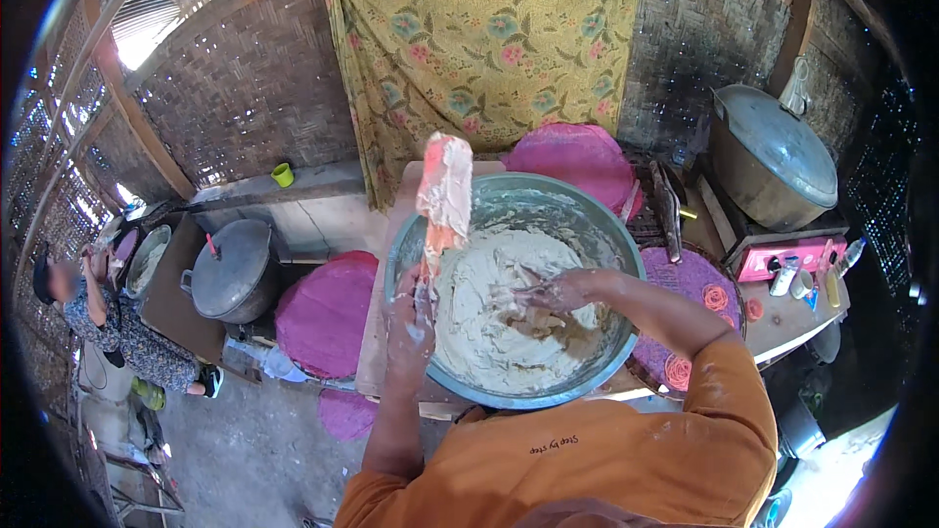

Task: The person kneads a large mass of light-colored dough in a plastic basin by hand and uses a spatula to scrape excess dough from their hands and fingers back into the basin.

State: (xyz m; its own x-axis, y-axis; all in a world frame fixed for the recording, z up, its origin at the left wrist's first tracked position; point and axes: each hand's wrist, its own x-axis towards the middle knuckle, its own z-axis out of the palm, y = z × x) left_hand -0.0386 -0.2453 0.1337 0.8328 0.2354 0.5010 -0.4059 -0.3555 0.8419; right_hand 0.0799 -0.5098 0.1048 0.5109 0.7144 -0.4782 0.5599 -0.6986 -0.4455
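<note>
The only packages in view are a small cluster of containers just in front of the pink stove (782,254), at its right-hand end, on the wooden tabletop (782,318). Nearest the stove's front middle leans a pale whitish bottle (783,276), tilted, with a short light-coloured pot (803,284) just beside it on the right. Further right of these stands a slim yellow tube with a red top (829,284), and off the stove's right corner lies a clear bottle (851,255), slanted; their labels are too small to make out.
</note>
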